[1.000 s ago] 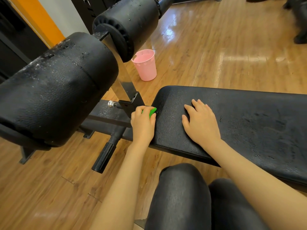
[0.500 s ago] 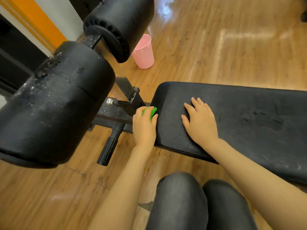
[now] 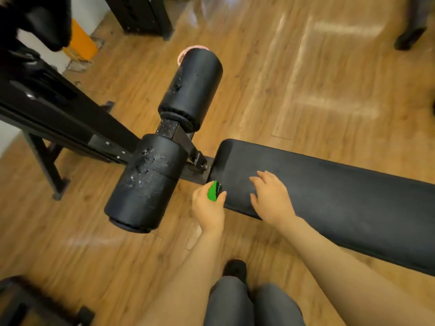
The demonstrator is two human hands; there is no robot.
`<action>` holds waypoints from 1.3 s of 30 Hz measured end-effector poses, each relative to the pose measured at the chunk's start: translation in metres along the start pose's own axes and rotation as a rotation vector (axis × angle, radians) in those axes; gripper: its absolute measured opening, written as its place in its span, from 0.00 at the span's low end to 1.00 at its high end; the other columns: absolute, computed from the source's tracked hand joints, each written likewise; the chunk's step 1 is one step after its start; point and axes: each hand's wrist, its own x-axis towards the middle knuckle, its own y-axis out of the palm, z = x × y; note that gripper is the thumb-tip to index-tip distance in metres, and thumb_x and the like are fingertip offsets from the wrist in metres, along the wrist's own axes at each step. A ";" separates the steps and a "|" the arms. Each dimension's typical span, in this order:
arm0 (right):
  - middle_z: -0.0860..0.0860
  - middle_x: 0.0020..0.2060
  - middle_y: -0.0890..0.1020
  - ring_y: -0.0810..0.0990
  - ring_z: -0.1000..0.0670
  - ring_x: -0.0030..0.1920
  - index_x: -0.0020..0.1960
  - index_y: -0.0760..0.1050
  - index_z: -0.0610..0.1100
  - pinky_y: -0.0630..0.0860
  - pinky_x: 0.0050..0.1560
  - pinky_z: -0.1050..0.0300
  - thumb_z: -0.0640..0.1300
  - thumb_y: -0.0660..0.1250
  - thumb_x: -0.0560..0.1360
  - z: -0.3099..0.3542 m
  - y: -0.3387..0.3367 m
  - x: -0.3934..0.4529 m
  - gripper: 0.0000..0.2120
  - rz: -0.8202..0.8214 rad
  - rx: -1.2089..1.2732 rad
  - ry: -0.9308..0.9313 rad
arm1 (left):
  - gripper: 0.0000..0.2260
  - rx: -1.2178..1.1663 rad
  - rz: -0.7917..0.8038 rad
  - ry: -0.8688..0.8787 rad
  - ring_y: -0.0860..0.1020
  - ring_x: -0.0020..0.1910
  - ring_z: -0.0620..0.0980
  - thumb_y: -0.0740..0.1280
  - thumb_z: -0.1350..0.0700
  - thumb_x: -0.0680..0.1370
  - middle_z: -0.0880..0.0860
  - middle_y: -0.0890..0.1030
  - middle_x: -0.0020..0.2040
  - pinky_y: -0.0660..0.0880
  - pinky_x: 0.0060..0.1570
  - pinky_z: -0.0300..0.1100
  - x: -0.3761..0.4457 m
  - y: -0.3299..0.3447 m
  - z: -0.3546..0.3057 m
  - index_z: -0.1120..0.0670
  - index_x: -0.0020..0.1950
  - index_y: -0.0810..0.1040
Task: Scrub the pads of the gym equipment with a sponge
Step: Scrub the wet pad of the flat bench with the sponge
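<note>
The wet near roller pad [image 3: 147, 187] stands left of the left hand [image 3: 208, 207], which grips the green sponge [image 3: 213, 190] at the end corner of the bench pad [image 3: 329, 191], where the right hand [image 3: 270, 197] rests flat with fingers extended.

roller pads [image 3: 150, 184] left of bench pad [image 3: 329, 196] | sponge [image 3: 213, 190] between
</note>
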 end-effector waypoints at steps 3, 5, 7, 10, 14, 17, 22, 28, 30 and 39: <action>0.43 0.73 0.65 0.58 0.43 0.75 0.73 0.65 0.43 0.56 0.73 0.50 0.44 0.61 0.80 0.003 -0.043 -0.024 0.22 0.040 -0.057 -0.011 | 0.17 -0.041 -0.029 -0.126 0.77 0.56 0.52 0.74 0.56 0.73 0.54 0.80 0.56 0.73 0.57 0.43 -0.017 -0.017 -0.028 0.56 0.61 0.79; 0.44 0.74 0.63 0.56 0.43 0.76 0.74 0.63 0.44 0.55 0.74 0.51 0.44 0.59 0.81 0.001 -0.069 -0.032 0.23 0.057 -0.089 -0.026 | 0.16 -0.087 -0.055 -0.189 0.78 0.55 0.52 0.73 0.55 0.74 0.54 0.81 0.54 0.75 0.56 0.47 -0.025 -0.023 -0.048 0.56 0.61 0.79; 0.44 0.75 0.61 0.55 0.43 0.76 0.75 0.61 0.45 0.53 0.74 0.51 0.44 0.58 0.81 -0.005 -0.093 -0.033 0.23 0.067 -0.123 -0.073 | 0.15 -0.127 -0.084 -0.221 0.78 0.54 0.52 0.72 0.53 0.74 0.54 0.81 0.53 0.75 0.55 0.46 -0.031 -0.023 -0.068 0.56 0.60 0.79; 0.44 0.76 0.60 0.53 0.44 0.77 0.76 0.59 0.45 0.52 0.74 0.51 0.44 0.57 0.82 -0.020 -0.120 -0.025 0.23 0.085 -0.173 -0.163 | 0.15 -0.184 -0.139 -0.298 0.77 0.55 0.51 0.71 0.53 0.76 0.53 0.80 0.54 0.72 0.53 0.41 -0.041 -0.014 -0.094 0.55 0.61 0.79; 0.42 0.75 0.61 0.56 0.43 0.76 0.75 0.60 0.43 0.57 0.73 0.49 0.44 0.60 0.81 -0.045 -0.140 -0.012 0.24 0.117 -0.212 -0.291 | 0.16 -0.215 -0.235 -0.358 0.76 0.59 0.52 0.70 0.53 0.76 0.52 0.79 0.58 0.68 0.56 0.40 -0.059 0.008 -0.118 0.54 0.63 0.78; 0.39 0.72 0.66 0.61 0.40 0.74 0.73 0.65 0.39 0.62 0.70 0.46 0.41 0.63 0.79 -0.063 -0.147 -0.008 0.23 0.141 -0.230 -0.424 | 0.16 -0.193 -0.314 -0.361 0.75 0.60 0.51 0.70 0.53 0.77 0.53 0.78 0.60 0.67 0.56 0.38 -0.076 0.020 -0.128 0.55 0.64 0.77; 0.39 0.73 0.65 0.61 0.39 0.74 0.73 0.66 0.39 0.60 0.72 0.44 0.42 0.64 0.79 -0.089 -0.138 -0.009 0.24 0.166 -0.259 -0.590 | 0.16 -0.184 -0.461 -0.396 0.76 0.59 0.52 0.71 0.54 0.76 0.53 0.80 0.57 0.70 0.59 0.43 -0.101 0.036 -0.118 0.56 0.62 0.79; 0.43 0.76 0.59 0.54 0.43 0.77 0.76 0.59 0.43 0.53 0.74 0.49 0.46 0.59 0.81 -0.100 -0.117 0.003 0.25 0.251 -0.317 -0.723 | 0.15 -0.219 -0.572 -0.492 0.75 0.58 0.52 0.70 0.56 0.77 0.54 0.80 0.57 0.68 0.58 0.40 -0.108 0.043 -0.095 0.57 0.62 0.79; 0.41 0.74 0.62 0.57 0.41 0.76 0.75 0.63 0.41 0.56 0.73 0.47 0.44 0.62 0.80 -0.100 -0.107 0.012 0.24 0.244 -0.328 -0.752 | 0.14 -0.240 -0.591 -0.535 0.76 0.58 0.52 0.70 0.56 0.77 0.54 0.80 0.57 0.68 0.57 0.40 -0.103 0.045 -0.088 0.57 0.62 0.79; 0.37 0.64 0.75 0.73 0.36 0.65 0.65 0.75 0.38 0.71 0.63 0.39 0.40 0.75 0.70 -0.078 -0.072 0.061 0.25 0.200 -0.439 -0.889 | 0.16 -0.371 -0.603 -0.719 0.77 0.57 0.53 0.69 0.55 0.77 0.54 0.81 0.57 0.67 0.50 0.35 -0.061 0.056 -0.057 0.57 0.65 0.77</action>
